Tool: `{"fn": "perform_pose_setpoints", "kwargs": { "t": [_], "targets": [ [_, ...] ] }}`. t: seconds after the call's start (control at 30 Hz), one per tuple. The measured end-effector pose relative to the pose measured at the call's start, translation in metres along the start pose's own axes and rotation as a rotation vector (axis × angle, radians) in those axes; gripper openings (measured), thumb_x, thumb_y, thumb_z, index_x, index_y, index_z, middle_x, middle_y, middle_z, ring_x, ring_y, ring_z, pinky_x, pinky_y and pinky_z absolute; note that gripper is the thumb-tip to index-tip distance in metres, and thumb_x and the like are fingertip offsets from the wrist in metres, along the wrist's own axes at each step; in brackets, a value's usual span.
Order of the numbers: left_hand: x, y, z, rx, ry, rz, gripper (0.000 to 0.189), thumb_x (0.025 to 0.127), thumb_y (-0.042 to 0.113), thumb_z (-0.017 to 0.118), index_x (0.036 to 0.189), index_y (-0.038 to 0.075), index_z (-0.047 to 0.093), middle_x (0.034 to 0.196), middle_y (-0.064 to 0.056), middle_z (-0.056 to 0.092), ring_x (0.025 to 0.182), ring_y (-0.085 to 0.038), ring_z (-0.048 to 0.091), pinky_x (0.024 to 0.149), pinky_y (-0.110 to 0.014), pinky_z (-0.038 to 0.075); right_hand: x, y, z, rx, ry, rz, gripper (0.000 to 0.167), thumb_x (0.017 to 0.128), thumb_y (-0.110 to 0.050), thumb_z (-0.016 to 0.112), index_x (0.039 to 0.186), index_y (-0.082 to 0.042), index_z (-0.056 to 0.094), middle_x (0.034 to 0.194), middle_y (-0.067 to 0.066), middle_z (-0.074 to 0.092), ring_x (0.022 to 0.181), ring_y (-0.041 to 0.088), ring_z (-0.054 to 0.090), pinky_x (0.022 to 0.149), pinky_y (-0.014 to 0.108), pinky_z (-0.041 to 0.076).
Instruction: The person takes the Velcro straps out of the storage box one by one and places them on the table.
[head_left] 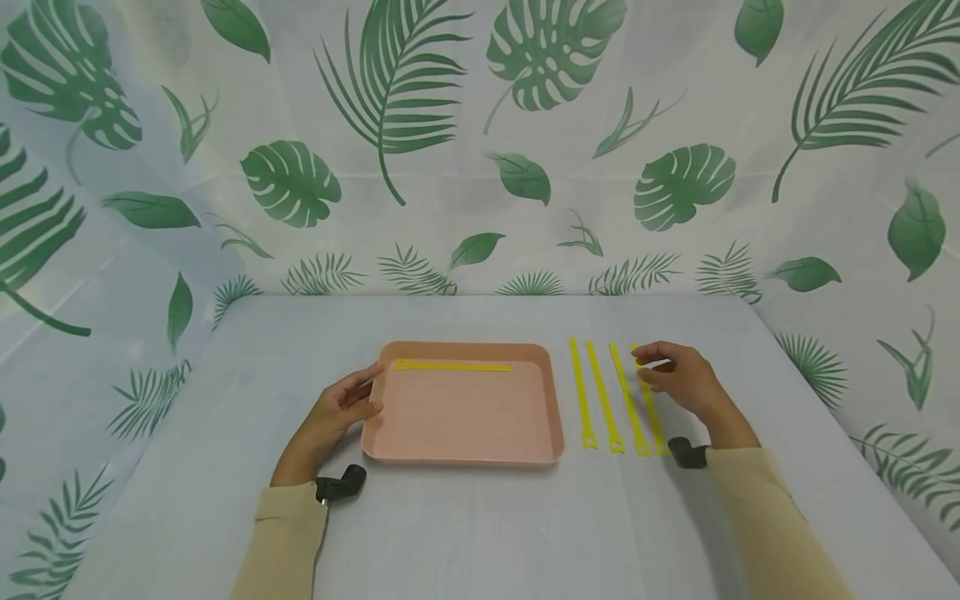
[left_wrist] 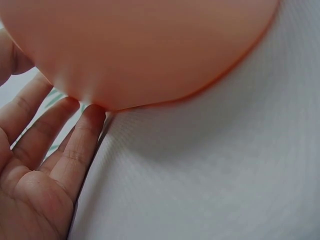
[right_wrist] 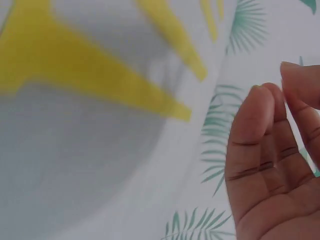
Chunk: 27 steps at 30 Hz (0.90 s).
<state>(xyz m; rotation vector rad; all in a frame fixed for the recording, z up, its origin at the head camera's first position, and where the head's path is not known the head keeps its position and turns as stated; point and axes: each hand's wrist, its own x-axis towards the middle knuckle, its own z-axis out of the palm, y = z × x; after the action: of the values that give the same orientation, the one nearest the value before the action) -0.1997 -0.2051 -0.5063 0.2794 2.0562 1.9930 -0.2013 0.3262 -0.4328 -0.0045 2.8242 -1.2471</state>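
My left hand (head_left: pixel 335 421) holds the left edge of a shallow pink tray (head_left: pixel 461 461), thumb at the rim. In the left wrist view its fingertips (left_wrist: pixel 95 117) touch the tray's edge (left_wrist: pixel 165 100). Inside the tray, near its far wall, a flat yellow cable tie (head_left: pixel 453 367) lies sideways. My right hand (head_left: pixel 684 379) hovers over the rightmost yellow cable tie (head_left: pixel 654 417), partly covering it. Its fingers are loosely bent with nothing visible between them. In the right wrist view, that hand (right_wrist: pixel 272 185) stays apart from the yellow ties (right_wrist: pixel 100 70).
Several yellow cable ties (head_left: pixel 600 392) lie in a row right of the tray, slotted heads toward me. A white cloth (head_left: pixel 480 533) covers the table. Behind it hangs a leaf-patterned curtain (head_left: pixel 442 208). A black camera (head_left: pixel 343 483) sits at the left wrist.
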Motion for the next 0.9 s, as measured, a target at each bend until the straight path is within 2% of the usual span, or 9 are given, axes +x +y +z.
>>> {"fn": "perform_pose_setpoints", "kwargs": {
  "t": [0.2,0.5,0.9],
  "targets": [
    [0.001,-0.002,-0.001,-0.003,-0.007,0.012,0.073,0.100,0.000,0.069,0.165,-0.006,0.036,0.172,-0.027,0.032,0.158,-0.046,0.032,0.105,-0.016,0.050,0.001,-0.018,0.009,0.011,0.038,-0.089,0.033,0.102,-0.001,0.072,0.132,0.010,0.067,0.135,0.031,0.067,0.112,0.041,0.067,0.076,0.018,0.055],
    [0.002,-0.002,-0.002,0.000,-0.002,0.003,0.072,0.100,0.000,0.069,0.165,-0.005,0.037,0.172,-0.025,0.033,0.158,-0.044,0.032,0.105,-0.016,0.050,0.005,-0.049,0.019,0.150,-0.011,-0.197,0.032,0.102,0.000,0.071,0.131,0.011,0.067,0.135,0.032,0.067,0.097,0.007,0.066,0.082,0.019,0.057],
    [0.001,-0.001,-0.001,0.003,-0.004,0.007,0.072,0.100,0.001,0.069,0.165,-0.004,0.037,0.171,-0.027,0.034,0.157,-0.045,0.034,0.106,-0.016,0.049,0.015,-0.075,0.039,0.250,-0.065,-0.241,0.030,0.102,0.002,0.070,0.130,0.014,0.066,0.133,0.032,0.067,0.099,0.007,0.068,0.086,0.020,0.057]
  ]
}}
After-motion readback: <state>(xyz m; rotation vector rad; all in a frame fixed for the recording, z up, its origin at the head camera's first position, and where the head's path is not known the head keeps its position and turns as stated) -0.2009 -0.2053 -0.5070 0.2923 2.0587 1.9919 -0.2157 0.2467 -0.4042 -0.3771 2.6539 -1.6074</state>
